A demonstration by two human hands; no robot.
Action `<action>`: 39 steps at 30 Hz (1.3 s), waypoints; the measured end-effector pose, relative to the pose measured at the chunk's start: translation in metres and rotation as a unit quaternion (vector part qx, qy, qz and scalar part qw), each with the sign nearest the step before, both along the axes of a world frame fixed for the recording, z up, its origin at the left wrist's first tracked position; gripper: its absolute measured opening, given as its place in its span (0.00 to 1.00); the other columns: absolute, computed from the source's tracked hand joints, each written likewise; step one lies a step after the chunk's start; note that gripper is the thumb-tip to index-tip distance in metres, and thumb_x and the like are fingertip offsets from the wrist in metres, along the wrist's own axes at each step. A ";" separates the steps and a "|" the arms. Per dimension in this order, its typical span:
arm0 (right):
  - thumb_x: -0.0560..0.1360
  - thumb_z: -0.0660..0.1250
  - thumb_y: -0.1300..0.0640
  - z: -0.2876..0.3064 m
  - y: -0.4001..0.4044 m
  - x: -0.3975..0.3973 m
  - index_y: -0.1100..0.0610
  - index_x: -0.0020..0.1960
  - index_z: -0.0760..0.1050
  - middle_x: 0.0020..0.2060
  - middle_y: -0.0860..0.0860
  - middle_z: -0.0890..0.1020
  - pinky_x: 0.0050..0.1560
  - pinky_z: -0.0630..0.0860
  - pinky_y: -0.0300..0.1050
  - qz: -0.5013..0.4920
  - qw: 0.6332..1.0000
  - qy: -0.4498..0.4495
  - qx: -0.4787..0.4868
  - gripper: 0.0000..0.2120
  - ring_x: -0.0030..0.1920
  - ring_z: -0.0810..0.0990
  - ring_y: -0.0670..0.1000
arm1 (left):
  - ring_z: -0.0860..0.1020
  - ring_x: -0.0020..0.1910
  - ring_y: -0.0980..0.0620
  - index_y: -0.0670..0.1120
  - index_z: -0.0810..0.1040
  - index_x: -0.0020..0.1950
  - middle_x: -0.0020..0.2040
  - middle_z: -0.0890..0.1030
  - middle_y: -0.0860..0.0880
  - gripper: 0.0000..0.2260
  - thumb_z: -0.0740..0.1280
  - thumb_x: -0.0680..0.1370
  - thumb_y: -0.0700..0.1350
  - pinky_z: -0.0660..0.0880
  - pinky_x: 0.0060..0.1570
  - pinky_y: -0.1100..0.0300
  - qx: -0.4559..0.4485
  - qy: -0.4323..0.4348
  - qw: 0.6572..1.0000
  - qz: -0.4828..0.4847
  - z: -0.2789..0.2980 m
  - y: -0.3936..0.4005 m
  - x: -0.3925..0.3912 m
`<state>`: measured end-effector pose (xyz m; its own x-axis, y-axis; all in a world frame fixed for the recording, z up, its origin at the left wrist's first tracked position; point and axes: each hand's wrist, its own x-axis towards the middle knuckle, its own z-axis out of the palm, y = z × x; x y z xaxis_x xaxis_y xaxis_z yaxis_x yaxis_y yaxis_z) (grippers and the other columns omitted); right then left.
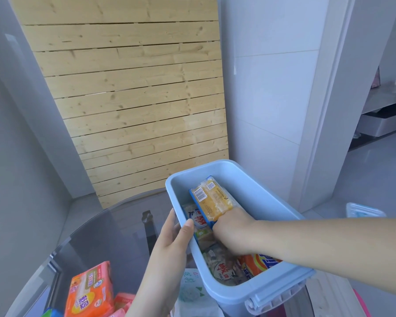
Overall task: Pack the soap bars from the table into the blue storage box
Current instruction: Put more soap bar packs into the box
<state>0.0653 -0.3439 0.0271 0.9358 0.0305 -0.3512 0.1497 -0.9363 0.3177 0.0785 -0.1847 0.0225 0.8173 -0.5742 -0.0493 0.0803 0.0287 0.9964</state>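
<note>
The blue storage box (pixel 256 191) stands at the right end of the glass table. My right hand (pixel 232 232) reaches down into it, gripping a yellow wrapped soap bar (pixel 212 200) that stands tilted against the left wall. My left hand (pixel 172 243) grips the box's left rim, thumb hooked over the edge. Several wrapped soap bars lie inside, among them a white one with red characters (pixel 224 268) and an orange one (pixel 256 264). An orange-pink soap pack (pixel 89 291) lies on the table at lower left, beside smaller pink bars (pixel 122 304).
The dark glass table (pixel 110 236) has a curved far edge. A wooden slatted panel (pixel 135 99) leans against the wall behind. A patterned white bag (pixel 190 291) lies beside the box. A pale blue lid (pixel 364 210) sits on the floor at right.
</note>
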 end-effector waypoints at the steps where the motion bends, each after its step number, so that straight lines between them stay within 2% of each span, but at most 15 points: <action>1: 0.74 0.66 0.53 0.002 -0.002 -0.001 0.58 0.39 0.75 0.31 0.53 0.76 0.31 0.68 0.40 0.008 1.000 0.007 0.006 0.09 0.30 0.70 0.52 | 0.84 0.53 0.42 0.59 0.77 0.64 0.54 0.86 0.46 0.15 0.58 0.82 0.44 0.82 0.47 0.49 0.000 0.003 1.000 -0.001 0.001 0.000 0.000; 4: 0.68 0.71 0.45 0.016 -0.012 -0.010 0.58 0.40 0.79 0.31 0.50 0.80 0.29 0.67 0.39 -0.052 0.983 0.000 0.176 0.15 0.29 0.72 0.49 | 0.84 0.53 0.45 0.60 0.77 0.62 0.53 0.86 0.48 0.15 0.58 0.83 0.44 0.80 0.52 0.48 0.005 -0.002 1.000 -0.004 0.005 0.001 -0.001; 7: 0.65 0.74 0.44 0.032 -0.025 -0.016 0.50 0.36 0.79 0.26 0.42 0.80 0.30 0.71 0.38 -0.161 0.896 -0.134 0.392 0.10 0.29 0.76 0.43 | 0.83 0.55 0.47 0.62 0.77 0.61 0.54 0.86 0.50 0.15 0.58 0.83 0.44 0.77 0.58 0.45 0.015 -0.012 1.000 -0.003 0.008 0.001 -0.004; 10: 0.71 0.69 0.46 0.039 -0.037 -0.004 0.50 0.44 0.78 0.40 0.49 0.81 0.44 0.75 0.45 -0.208 0.849 -0.305 0.377 0.08 0.43 0.81 0.51 | 0.84 0.53 0.49 0.61 0.76 0.63 0.53 0.86 0.51 0.16 0.58 0.83 0.44 0.78 0.58 0.46 0.019 -0.010 1.000 0.002 0.009 0.001 -0.005; 12: 0.74 0.64 0.45 0.041 -0.040 0.007 0.56 0.54 0.75 0.51 0.53 0.78 0.50 0.74 0.47 -0.229 0.891 -0.261 0.293 0.17 0.52 0.77 0.54 | 0.84 0.53 0.50 0.61 0.76 0.64 0.53 0.86 0.50 0.16 0.58 0.83 0.44 0.79 0.57 0.47 0.020 -0.003 1.000 0.005 0.009 0.000 -0.006; 15: 0.76 0.61 0.43 0.038 -0.035 0.023 0.60 0.41 0.72 0.44 0.55 0.78 0.44 0.69 0.43 -0.294 0.902 -0.130 0.288 0.19 0.45 0.74 0.55 | 0.85 0.52 0.50 0.61 0.76 0.63 0.53 0.86 0.50 0.16 0.58 0.83 0.44 0.80 0.54 0.49 0.022 -0.001 1.000 0.005 0.009 0.000 -0.005; 18: 0.75 0.64 0.45 0.031 -0.033 0.033 0.61 0.43 0.74 0.41 0.55 0.78 0.44 0.69 0.42 -0.340 0.859 -0.114 0.365 0.18 0.45 0.75 0.55 | 0.84 0.53 0.49 0.61 0.76 0.64 0.55 0.85 0.50 0.15 0.57 0.83 0.45 0.80 0.52 0.50 0.022 0.004 1.000 0.003 0.008 0.000 -0.003; 21: 0.73 0.70 0.50 0.028 -0.035 0.032 0.65 0.59 0.74 0.52 0.58 0.81 0.50 0.77 0.48 -0.400 0.747 -0.080 0.525 0.22 0.49 0.79 0.56 | 0.84 0.52 0.50 0.62 0.75 0.65 0.55 0.85 0.50 0.16 0.57 0.83 0.45 0.81 0.44 0.55 0.023 0.004 1.000 0.002 0.007 0.000 -0.002; 23: 0.73 0.70 0.54 0.032 -0.034 0.025 0.64 0.59 0.75 0.46 0.57 0.82 0.42 0.80 0.49 -0.414 0.708 -0.037 0.572 0.18 0.41 0.80 0.54 | 0.84 0.53 0.50 0.62 0.75 0.65 0.55 0.85 0.51 0.16 0.57 0.83 0.45 0.81 0.46 0.54 0.024 0.003 1.000 0.004 0.006 0.000 -0.002; 25: 0.74 0.70 0.56 0.036 -0.033 0.015 0.62 0.57 0.75 0.43 0.56 0.81 0.36 0.78 0.46 -0.408 0.707 -0.007 0.577 0.15 0.38 0.79 0.53 | 0.84 0.53 0.50 0.62 0.76 0.64 0.55 0.85 0.51 0.16 0.57 0.83 0.45 0.80 0.51 0.52 0.023 0.005 1.000 0.006 0.006 0.000 -0.001; 27: 0.74 0.69 0.59 0.039 -0.030 0.001 0.61 0.60 0.73 0.45 0.55 0.79 0.38 0.78 0.48 -0.395 0.719 0.026 0.571 0.16 0.38 0.79 0.52 | 0.84 0.53 0.50 0.62 0.76 0.63 0.54 0.86 0.51 0.15 0.58 0.83 0.46 0.80 0.53 0.51 0.022 0.007 1.000 0.009 0.006 0.000 -0.001; 30: 0.74 0.69 0.64 0.039 -0.025 -0.021 0.59 0.69 0.61 0.48 0.58 0.78 0.35 0.78 0.51 -0.375 0.736 0.074 0.558 0.28 0.36 0.79 0.54 | 0.83 0.54 0.49 0.61 0.76 0.63 0.53 0.86 0.51 0.14 0.58 0.83 0.46 0.78 0.57 0.48 0.022 0.009 1.000 0.013 0.004 -0.001 -0.002; 35: 0.72 0.69 0.68 0.026 -0.016 -0.036 0.59 0.70 0.55 0.63 0.62 0.75 0.46 0.78 0.56 -0.359 0.758 0.119 0.531 0.33 0.56 0.78 0.66 | 0.85 0.50 0.50 0.61 0.76 0.63 0.53 0.86 0.50 0.14 0.58 0.83 0.46 0.80 0.50 0.51 0.019 0.011 1.000 0.020 0.002 -0.002 -0.002; 37: 0.72 0.71 0.65 0.027 -0.015 -0.036 0.57 0.71 0.55 0.63 0.60 0.74 0.43 0.80 0.50 -0.351 0.775 0.136 0.508 0.35 0.52 0.80 0.65 | 0.85 0.48 0.51 0.61 0.77 0.62 0.52 0.86 0.51 0.13 0.58 0.83 0.46 0.81 0.44 0.54 0.018 0.010 1.000 0.018 0.001 -0.002 -0.002; 39: 0.70 0.73 0.58 0.032 -0.013 -0.035 0.52 0.72 0.54 0.59 0.58 0.76 0.33 0.80 0.43 -0.308 0.825 0.140 0.453 0.38 0.44 0.82 0.59 | 0.85 0.47 0.52 0.61 0.77 0.60 0.51 0.86 0.52 0.13 0.58 0.83 0.46 0.81 0.43 0.55 0.019 0.010 1.000 0.018 0.001 -0.002 -0.002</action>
